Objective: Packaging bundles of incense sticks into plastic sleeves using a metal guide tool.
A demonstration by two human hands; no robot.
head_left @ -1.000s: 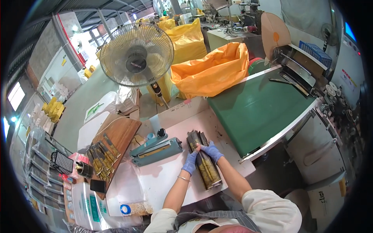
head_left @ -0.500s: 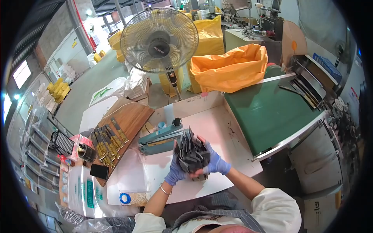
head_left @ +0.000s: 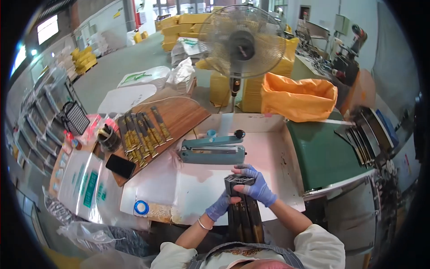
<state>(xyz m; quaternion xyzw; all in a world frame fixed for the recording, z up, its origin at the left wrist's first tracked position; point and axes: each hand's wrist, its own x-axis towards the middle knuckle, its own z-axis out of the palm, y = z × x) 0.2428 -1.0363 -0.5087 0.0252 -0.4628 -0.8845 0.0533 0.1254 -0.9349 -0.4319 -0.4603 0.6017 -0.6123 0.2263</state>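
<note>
Close to my body I hold a bundle of long, narrow dark pieces with gold print [head_left: 244,217], stacked side by side with their ends facing up and away from me. My left hand [head_left: 218,207], in a blue fingerless glove, is closed on its left side, with the thumb on the near face. Gloved the same way, my right hand [head_left: 256,184] wraps the upper right end, its fingers over the top. Just beyond them a teal hand-lever bag sealer [head_left: 212,154] lies on the pale work surface [head_left: 197,188].
Several black-and-gold strips [head_left: 143,134] lie on a wooden board [head_left: 183,110] at left, with a phone [head_left: 121,166] and a pen cup [head_left: 108,138]. A tape roll [head_left: 141,207] is near left. Beyond stand a fan [head_left: 242,45], an orange sack [head_left: 298,101] and a green belt [head_left: 331,157].
The bundle, fanned out loosely over the table before, is now squared up and drawn nearer my body. My hands have shifted down and right, and the view has turned left.
</note>
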